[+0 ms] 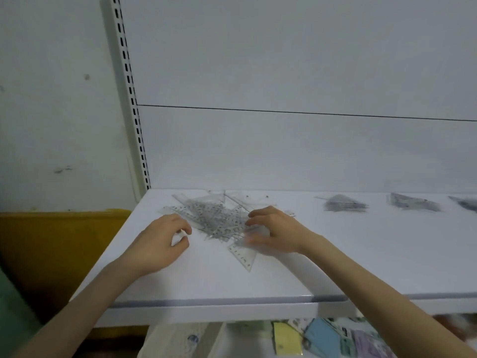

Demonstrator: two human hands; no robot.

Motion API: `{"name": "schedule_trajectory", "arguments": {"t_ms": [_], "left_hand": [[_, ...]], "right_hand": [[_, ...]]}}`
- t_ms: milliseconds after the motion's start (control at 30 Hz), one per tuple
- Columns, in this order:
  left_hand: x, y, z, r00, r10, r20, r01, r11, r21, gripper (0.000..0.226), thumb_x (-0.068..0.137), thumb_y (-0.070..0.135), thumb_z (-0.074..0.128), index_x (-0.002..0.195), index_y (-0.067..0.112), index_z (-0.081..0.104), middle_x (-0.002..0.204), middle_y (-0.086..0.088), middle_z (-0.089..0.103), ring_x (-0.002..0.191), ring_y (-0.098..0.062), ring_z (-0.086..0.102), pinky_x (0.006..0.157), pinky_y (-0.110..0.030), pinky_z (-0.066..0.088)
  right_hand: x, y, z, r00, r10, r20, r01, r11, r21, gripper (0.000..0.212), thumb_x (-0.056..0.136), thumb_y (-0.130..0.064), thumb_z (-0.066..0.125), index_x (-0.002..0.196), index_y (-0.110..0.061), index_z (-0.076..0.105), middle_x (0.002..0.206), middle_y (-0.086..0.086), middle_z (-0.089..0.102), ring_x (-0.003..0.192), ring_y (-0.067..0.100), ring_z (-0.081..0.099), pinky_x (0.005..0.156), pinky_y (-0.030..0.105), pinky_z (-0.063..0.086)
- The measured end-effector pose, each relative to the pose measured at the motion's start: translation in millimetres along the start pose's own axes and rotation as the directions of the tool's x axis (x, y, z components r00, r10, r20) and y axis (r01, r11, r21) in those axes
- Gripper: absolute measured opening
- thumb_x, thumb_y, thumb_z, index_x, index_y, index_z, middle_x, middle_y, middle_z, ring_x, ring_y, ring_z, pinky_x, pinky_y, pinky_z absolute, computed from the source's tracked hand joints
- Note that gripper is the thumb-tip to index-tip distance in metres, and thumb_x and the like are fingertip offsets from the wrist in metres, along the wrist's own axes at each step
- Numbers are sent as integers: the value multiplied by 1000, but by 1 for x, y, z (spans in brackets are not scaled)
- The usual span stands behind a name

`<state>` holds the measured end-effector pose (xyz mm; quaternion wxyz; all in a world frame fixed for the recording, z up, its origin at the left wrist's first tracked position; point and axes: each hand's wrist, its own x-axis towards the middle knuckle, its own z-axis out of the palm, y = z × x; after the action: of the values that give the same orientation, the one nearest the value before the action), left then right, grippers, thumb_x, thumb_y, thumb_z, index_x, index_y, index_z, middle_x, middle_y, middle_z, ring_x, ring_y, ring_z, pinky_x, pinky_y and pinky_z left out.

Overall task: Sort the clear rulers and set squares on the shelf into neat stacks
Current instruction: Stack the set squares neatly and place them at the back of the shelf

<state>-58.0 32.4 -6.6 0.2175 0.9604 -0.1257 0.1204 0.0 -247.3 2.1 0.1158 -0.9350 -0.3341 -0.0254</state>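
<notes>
**Both hands at the loose pile on the shelf**

A tangled pile of clear rulers and set squares [216,215] lies on the white shelf [335,254]. The left hand [161,242] sits just left of the pile, with its fingers curled and its thumb and forefinger close together at the pile's edge. I cannot tell whether they pinch a clear piece. The right hand [275,231] is at the pile's right side. Its fingers are spread and bent with their tips on the pile, the thumb is held apart, and it grips nothing. A single set square [244,255] lies at the pile's near edge, just below that thumb.

Well right of the pile stand three sorted stacks [346,204], the farthest cut off by the picture's edge. Left of the pile, below shelf level, is a yellow bin [51,241] whose inside is hidden. Beneath the pile's shelf, a lower shelf holds coloured packets [322,337].
</notes>
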Motion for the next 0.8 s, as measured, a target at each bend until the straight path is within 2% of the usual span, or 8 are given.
{"name": "schedule_trajectory", "arguments": {"t_ms": [100,167,233,333,433,633,733,800], "left_hand": [[23,18,13,987,146,68,-145,989,-18,53,82,53,38,115,19,62,117,7,57,111,-8,48,95,-21,37],[40,32,22,965,233,120,-239,970,40,55,88,48,43,132,16,52,134,3,50,126,-12,40,104,-23,31],[55,42,31,951,275,140,-290,952,100,49,96,40,47,139,16,44,140,2,46,130,-15,37,106,-29,30],[71,45,38,944,283,170,-308,940,146,39,96,42,45,128,21,52,125,4,55,121,-16,42,97,-32,35],[79,39,44,929,299,216,-338,925,173,33,91,48,45,110,26,59,110,11,59,111,-14,47,93,-34,39],[79,35,44,926,255,277,-300,945,132,56,72,66,35,106,30,60,101,13,57,99,-11,48,84,-38,47],[79,37,44,919,267,290,-306,947,96,39,79,54,48,104,27,62,96,14,55,96,-9,46,82,-39,48],[77,41,45,915,306,262,-340,935,96,18,84,36,52,87,21,60,84,10,52,88,-12,48,77,-40,49]], "right_hand": [[-6,-5,1,996,50,67,-46,997,-63,64,82,-62,60,127,-15,60,132,0,57,122,21,47,101,38,39],[-6,-7,0,997,59,53,-57,997,-43,55,86,-54,62,126,-16,60,129,-1,59,119,21,51,98,35,41],[-5,-8,-1,997,73,29,-73,997,-19,46,89,-47,61,121,-15,63,122,1,63,113,22,54,92,31,42],[-3,-10,0,996,84,-12,-85,994,-64,35,92,-33,59,123,-18,63,121,1,64,112,22,55,79,22,34],[-3,-10,-2,995,81,-57,-86,992,-94,32,90,-31,60,120,-19,65,119,1,65,110,23,56,79,27,37],[-9,0,-5,989,53,-140,-53,999,-2,31,79,-27,70,110,-21,72,105,0,67,99,24,57,79,35,46],[-17,8,-9,977,52,-206,-41,998,55,33,76,-27,73,109,-27,72,104,-5,67,97,19,56,76,34,47],[-22,13,-10,967,53,-249,-37,997,68,32,75,-27,73,106,-27,73,100,-6,66,93,18,56,73,34,48]]}}
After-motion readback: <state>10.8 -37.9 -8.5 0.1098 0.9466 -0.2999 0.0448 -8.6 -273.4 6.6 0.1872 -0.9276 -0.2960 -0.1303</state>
